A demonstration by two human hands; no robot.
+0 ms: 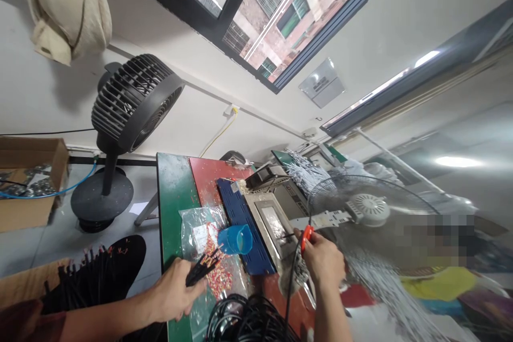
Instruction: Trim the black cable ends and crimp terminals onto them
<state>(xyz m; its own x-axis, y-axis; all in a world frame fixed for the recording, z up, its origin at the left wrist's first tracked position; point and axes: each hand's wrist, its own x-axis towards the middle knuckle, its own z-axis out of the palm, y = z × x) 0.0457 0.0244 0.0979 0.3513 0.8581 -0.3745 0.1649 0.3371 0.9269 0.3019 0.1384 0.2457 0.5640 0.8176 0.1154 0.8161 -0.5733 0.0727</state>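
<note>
My left hand [172, 288] is closed round a bundle of black cables [197, 272], whose stripped ends show thin coloured wires pointing up and right. Beside those ends, a blue cup [236, 239] lies tipped on a clear plastic bag [188, 219] strewn with small red and yellow bits [219, 277]. My right hand [326, 262] grips an orange-handled tool [306, 238]; its kind is unclear. A dark thin tip reaches left from that hand over a metal box with a silvery rectangular well [276, 224]. A black cord [294, 278] hangs beside the right hand.
Coiled black cable [248, 323] lies at the table's near edge. A slotted blue strip [244, 230] runs beside the metal box. A blurred wire-guard fan [366, 208] and grey wires [385, 283] stand right. Left are a black floor fan [134, 101], a cardboard box [60, 171] and more cut cables [88, 283].
</note>
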